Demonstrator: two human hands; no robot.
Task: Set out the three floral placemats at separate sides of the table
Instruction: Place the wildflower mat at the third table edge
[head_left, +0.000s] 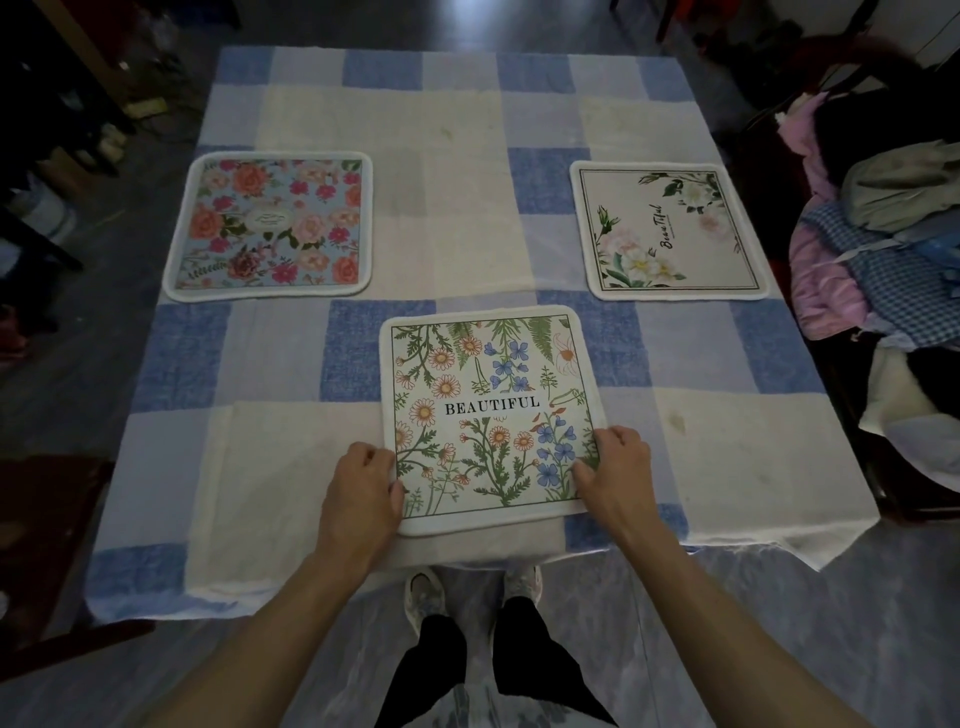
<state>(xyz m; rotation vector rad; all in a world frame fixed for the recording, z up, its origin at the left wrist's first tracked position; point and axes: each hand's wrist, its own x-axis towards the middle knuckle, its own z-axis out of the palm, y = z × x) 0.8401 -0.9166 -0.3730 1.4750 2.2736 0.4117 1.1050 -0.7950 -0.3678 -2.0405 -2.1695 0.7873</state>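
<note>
Checked cloth (291, 519) covers table. Daisy mat (483, 410) flat at near edge, centre. L hand (361, 493) pinches its left edge, R hand (618, 475) its right edge. Rose mat (270, 226) far left, white mat (670, 231) far right, well apart.

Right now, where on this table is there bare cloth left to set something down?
The far end beyond the rose placemat and white-flower placemat is bare, as is the strip between them. The near corners flank the BEAUTIFUL placemat, where the left hand and right hand crowd it.
</note>
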